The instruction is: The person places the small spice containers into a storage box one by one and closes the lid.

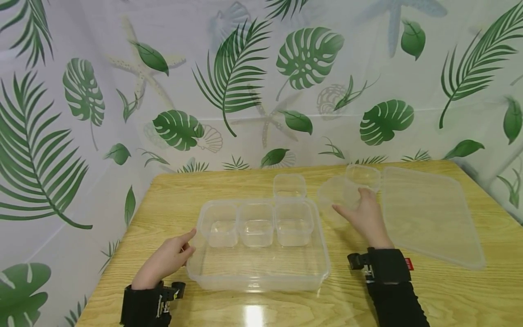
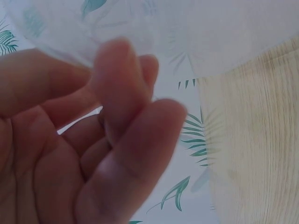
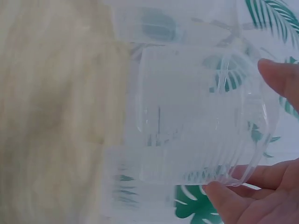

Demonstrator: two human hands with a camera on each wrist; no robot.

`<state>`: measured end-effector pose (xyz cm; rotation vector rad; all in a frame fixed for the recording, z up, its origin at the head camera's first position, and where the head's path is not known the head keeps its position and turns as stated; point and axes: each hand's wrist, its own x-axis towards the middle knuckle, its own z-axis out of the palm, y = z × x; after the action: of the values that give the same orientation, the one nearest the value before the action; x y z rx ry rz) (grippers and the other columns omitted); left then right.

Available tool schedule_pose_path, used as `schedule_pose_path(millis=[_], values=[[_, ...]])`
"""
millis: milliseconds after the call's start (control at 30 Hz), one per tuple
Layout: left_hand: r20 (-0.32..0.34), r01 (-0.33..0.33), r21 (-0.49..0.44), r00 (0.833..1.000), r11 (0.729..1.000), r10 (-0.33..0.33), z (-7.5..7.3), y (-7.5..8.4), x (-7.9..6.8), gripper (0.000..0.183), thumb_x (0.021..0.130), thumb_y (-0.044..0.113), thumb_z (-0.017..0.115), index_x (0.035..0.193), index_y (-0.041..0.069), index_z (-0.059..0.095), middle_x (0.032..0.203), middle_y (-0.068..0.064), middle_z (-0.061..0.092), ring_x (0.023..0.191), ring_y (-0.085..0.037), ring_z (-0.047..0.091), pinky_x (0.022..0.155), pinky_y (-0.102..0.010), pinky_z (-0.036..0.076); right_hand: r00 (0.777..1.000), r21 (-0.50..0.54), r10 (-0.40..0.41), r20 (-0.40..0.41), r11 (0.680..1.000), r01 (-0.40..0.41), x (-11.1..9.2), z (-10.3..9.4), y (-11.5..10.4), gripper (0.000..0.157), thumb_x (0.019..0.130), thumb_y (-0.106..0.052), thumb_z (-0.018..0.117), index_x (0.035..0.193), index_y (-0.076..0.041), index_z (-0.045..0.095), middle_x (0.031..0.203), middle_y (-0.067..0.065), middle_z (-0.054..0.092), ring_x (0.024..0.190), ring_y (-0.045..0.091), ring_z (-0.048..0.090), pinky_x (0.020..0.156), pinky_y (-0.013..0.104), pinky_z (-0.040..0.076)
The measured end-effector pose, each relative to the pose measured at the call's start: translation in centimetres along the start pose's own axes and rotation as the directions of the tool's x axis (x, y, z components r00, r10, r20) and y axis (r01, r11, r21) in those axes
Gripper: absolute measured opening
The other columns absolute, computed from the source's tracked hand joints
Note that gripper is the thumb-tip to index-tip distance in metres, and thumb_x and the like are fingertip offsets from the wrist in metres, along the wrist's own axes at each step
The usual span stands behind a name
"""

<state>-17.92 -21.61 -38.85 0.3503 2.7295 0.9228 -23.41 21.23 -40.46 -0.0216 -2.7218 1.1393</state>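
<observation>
My right hand [image 1: 366, 221] grips a small clear plastic container [image 1: 337, 193] by its rim, above the table right of the large box. Up close in the right wrist view, this small container [image 3: 187, 112] is tilted, with thumb and fingers at its rim. My left hand [image 1: 167, 258] is by the left side of a large clear plastic box [image 1: 253, 284], its index finger extended to the rim and the others loosely bent. Inside that box, three small clear containers stand in a row along the back: left [image 1: 222, 236], middle [image 1: 256, 234] and right [image 1: 293, 234].
Behind the box stands another small clear container [image 1: 289, 185]. One more small container [image 1: 364, 175] is at the back right, beyond my right hand. A large flat translucent lid [image 1: 429, 218] lies on the right of the wooden table [image 1: 163, 204]. A leaf-patterned cloth [image 1: 253, 81] hangs behind.
</observation>
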Motion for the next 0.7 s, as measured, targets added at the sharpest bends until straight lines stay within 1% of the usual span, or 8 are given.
schedule_pose_path(millis=[67, 233, 300, 433, 567, 700], values=[[0.002, -0.001, -0.001, 1.0, 1.0, 0.001, 0.0, 0.0, 0.0, 0.048, 0.091, 0.007, 0.047, 0.134, -0.005, 0.032, 0.063, -0.002, 0.046, 0.05, -0.014, 0.039, 0.045, -0.024, 0.031, 0.999, -0.002, -0.019, -0.032, 1.0, 0.019, -0.2, -0.5, -0.5, 0.089, 0.079, -0.041, 0.063, 0.132, 0.016, 0.02, 0.13, 0.037, 0.023, 0.115, 0.05, 0.027, 0.09, 0.056, 0.026], [0.003, 0.002, -0.001, 1.0, 1.0, -0.002, 0.0, 0.1, -0.1, 0.048, 0.091, 0.008, 0.047, 0.135, -0.005, 0.031, 0.062, -0.001, 0.046, 0.049, -0.014, 0.038, 0.045, -0.024, 0.03, 0.993, 0.018, -0.073, -0.093, 0.997, 0.075, -1.0, -1.7, -2.3, 0.086, 0.079, -0.038, 0.064, 0.133, 0.013, 0.022, 0.128, 0.034, 0.028, 0.108, 0.046, 0.035, 0.085, 0.054, 0.032], [0.003, 0.003, -0.003, 1.0, 1.0, -0.003, -0.1, 0.1, -0.1, 0.048, 0.091, 0.007, 0.047, 0.135, -0.005, 0.031, 0.062, -0.001, 0.045, 0.049, -0.014, 0.038, 0.045, -0.024, 0.03, 0.991, 0.05, -0.091, -0.096, 0.994, 0.096, -1.5, -2.2, -3.2, 0.085, 0.079, -0.037, 0.064, 0.135, 0.011, 0.021, 0.13, 0.032, 0.027, 0.108, 0.045, 0.036, 0.085, 0.052, 0.034], [0.004, 0.004, -0.001, 1.0, 1.0, -0.004, -0.1, 0.1, -0.1, 0.049, 0.091, 0.007, 0.047, 0.135, -0.005, 0.031, 0.062, -0.001, 0.045, 0.05, -0.014, 0.038, 0.045, -0.024, 0.03, 0.986, 0.123, -0.14, -0.095, 0.981, 0.152, -2.6, -3.0, -5.1, 0.086, 0.077, -0.033, 0.068, 0.136, 0.008, 0.02, 0.133, 0.029, 0.025, 0.115, 0.044, 0.032, 0.091, 0.05, 0.032], [0.004, 0.006, 0.001, 1.0, 1.0, -0.006, 0.0, 0.1, -0.1, 0.049, 0.09, 0.008, 0.048, 0.135, -0.005, 0.031, 0.062, -0.001, 0.045, 0.05, -0.015, 0.038, 0.045, -0.025, 0.03, 0.972, 0.158, -0.199, -0.126, 0.963, 0.217, -3.6, -3.5, -7.0, 0.084, 0.073, -0.025, 0.072, 0.134, 0.01, 0.025, 0.131, 0.027, 0.029, 0.117, 0.039, 0.033, 0.093, 0.047, 0.031], [0.006, 0.008, -0.001, 1.0, 1.0, -0.008, 0.0, 0.1, -0.1, 0.049, 0.091, 0.008, 0.048, 0.135, -0.004, 0.031, 0.063, -0.001, 0.046, 0.05, -0.015, 0.038, 0.045, -0.025, 0.03, 0.954, 0.163, -0.265, -0.144, 0.944, 0.287, -4.7, -3.9, -8.5, 0.081, 0.07, -0.017, 0.076, 0.131, 0.009, 0.031, 0.129, 0.022, 0.033, 0.115, 0.034, 0.035, 0.091, 0.042, 0.034]])
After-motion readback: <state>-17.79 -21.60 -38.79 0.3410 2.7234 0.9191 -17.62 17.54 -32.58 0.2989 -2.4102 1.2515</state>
